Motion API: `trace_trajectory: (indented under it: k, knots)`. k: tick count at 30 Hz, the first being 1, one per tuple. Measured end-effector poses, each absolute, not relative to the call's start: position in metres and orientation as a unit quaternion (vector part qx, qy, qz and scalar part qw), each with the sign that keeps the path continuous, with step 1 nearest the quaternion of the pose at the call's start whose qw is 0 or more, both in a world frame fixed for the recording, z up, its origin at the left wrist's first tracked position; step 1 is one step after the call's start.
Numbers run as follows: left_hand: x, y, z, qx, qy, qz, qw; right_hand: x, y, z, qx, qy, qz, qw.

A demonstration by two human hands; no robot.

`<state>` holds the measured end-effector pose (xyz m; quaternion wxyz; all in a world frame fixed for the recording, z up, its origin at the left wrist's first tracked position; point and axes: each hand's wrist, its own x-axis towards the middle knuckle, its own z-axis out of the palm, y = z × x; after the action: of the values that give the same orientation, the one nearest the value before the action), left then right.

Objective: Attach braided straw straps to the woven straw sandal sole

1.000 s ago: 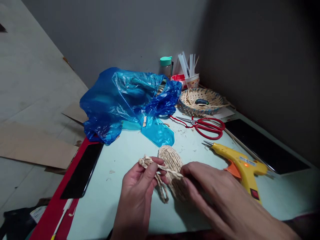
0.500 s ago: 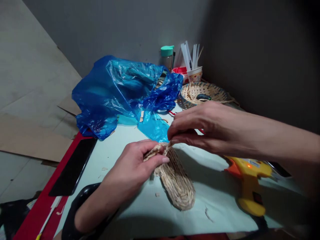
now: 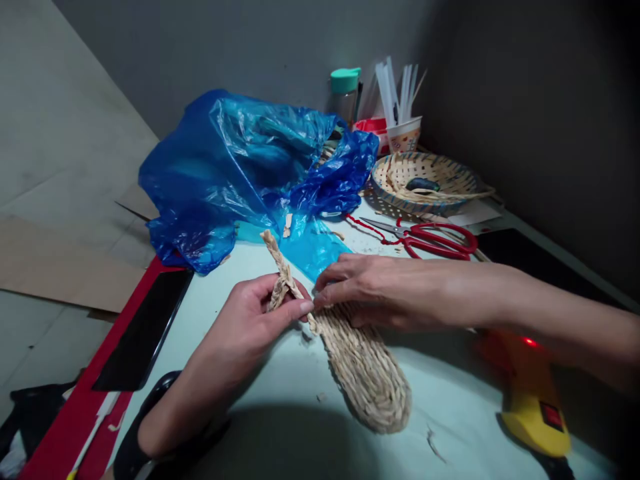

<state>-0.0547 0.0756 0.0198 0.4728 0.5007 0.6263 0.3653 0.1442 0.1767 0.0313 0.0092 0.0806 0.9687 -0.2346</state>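
Note:
A long sole-shaped piece of braided straw (image 3: 373, 370) lies slantwise on the pale table, its rounded end toward me. At its far end my left hand (image 3: 265, 310) pinches a straw braid (image 3: 283, 263), thumb on top; the braid's loose tip sticks up past the fingers. Close beside it, my right hand (image 3: 353, 290) has its fingers bent together at the top edge of the straw piece, by the left thumb tip. Its palm side is hidden, but the fingertips press on the braid where it meets the straw piece.
Red-handled scissors (image 3: 435, 240) lie beyond my right hand. A yellow glue gun (image 3: 537, 417) with a red light rests at the right. Behind are a blue plastic bag (image 3: 235, 167), a woven basket (image 3: 385, 180) and a cup of glue sticks (image 3: 405, 137). A black phone (image 3: 145, 330) lies left.
My right hand has come down from above onto the straw piece. The braid end now points up and away past my left hand. The view has shifted, uncovering the scissors.

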Motion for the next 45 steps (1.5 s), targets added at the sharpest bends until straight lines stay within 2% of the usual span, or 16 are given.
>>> trace_trajectory:
  k: [10,17,23,30,34,38,41,45]
  knots:
    - [-0.051,0.076,0.019,0.449,0.635,0.374,0.505,0.165,0.174,0.020,0.158,0.958,-0.240,0.024]
    - [-0.034,0.079,0.019,0.439,0.674,0.377,0.459,0.178,0.164,0.009,0.252,0.933,-0.257,-0.006]
    - [-0.020,0.087,0.016,0.446,0.699,0.366,0.423,0.180,0.160,0.012,0.249,0.931,-0.266,-0.021]
    - [-0.017,0.086,0.013,0.471,0.694,0.385,0.385,0.177,0.154,0.015,0.241,0.923,-0.278,-0.112]
    - [-0.019,0.085,0.012,0.480,0.698,0.382,0.370,0.172,0.146,0.015,0.261,0.913,-0.296,-0.106]
    - [-0.019,0.085,0.010,0.505,0.694,0.353,0.372,0.167,0.136,0.006,0.299,0.916,-0.243,-0.111]
    - [-0.015,0.085,0.010,0.518,0.709,0.343,0.334,0.164,0.131,-0.001,0.316,0.921,-0.197,-0.113]
    - [-0.013,0.086,0.009,0.539,0.712,0.335,0.302,0.162,0.126,-0.001,0.286,0.938,-0.141,-0.134]
